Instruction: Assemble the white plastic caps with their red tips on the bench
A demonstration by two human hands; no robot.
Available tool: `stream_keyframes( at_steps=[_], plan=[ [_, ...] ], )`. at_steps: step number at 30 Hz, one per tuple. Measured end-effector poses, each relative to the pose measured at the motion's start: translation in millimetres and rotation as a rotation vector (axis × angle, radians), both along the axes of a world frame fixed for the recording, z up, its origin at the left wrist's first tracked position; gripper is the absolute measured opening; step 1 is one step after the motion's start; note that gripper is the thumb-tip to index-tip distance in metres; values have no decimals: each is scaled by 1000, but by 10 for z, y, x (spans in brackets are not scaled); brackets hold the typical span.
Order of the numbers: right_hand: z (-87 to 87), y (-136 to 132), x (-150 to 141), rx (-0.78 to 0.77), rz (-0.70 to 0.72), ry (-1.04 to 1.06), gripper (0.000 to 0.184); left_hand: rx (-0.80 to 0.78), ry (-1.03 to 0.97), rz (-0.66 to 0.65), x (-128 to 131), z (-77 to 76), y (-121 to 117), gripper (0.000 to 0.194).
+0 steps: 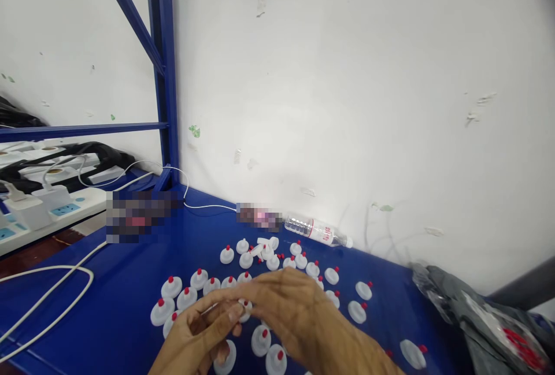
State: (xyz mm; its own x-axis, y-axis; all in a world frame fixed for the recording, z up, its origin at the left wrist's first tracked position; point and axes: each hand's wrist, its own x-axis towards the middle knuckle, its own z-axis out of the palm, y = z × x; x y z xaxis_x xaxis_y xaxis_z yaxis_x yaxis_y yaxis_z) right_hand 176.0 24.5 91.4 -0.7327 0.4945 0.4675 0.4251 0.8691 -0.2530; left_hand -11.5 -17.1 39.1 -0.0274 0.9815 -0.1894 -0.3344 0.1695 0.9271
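Between my hands is a white plastic nozzle cap (245,311) with a small red tip. The thumb and fingers of my left hand (208,331) pinch its edge. My right hand (295,308) arches over from the other side, its fingers reaching to the cap and partly covering it; whether they grip the red tip is hidden. Around both hands lie many similar round white caps with red tips, such as one cap (171,286) at the left and another cap (357,311) at the right. Farther back, a few white caps (246,259) show no red tip.
A clear plastic bottle (318,231) lies along the wall at the back of the blue table (125,305). White cables (82,268) run along the left, near a power strip (60,213). A blue metal post (167,74) rises behind. Grey bags (472,317) sit at the right.
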Motion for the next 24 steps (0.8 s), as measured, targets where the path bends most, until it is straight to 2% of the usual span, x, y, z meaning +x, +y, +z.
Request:
stream_keyframes(
  at_steps=[1,3,5,7,12,17,21,24],
  plan=[
    [42,59,36,-15,-56,37,36,-9,-12,-7,-41,-18,10,44],
    [115,231,130,-20,-260,61,27,19,-1,-45,-154,-86,54,49],
    [142,451,236,-36,-485,-30,23,97,48,-98,-283,-174,116,54],
    [110,675,323,-72,-573,-152,23,139,118,-101,-389,-239,168,51],
    [-118,1046,319,-121,-495,-280,33,168,214,-43,-441,-198,179,41],
    [-293,1209,180,-163,-481,-353,31,154,195,-45,-378,-114,154,48],
    [-272,1230,227,-205,-508,-319,28,178,227,10,-372,-124,173,43],
    [-124,1058,314,-245,-501,-240,38,183,224,-10,-357,-114,174,42]
  ],
)
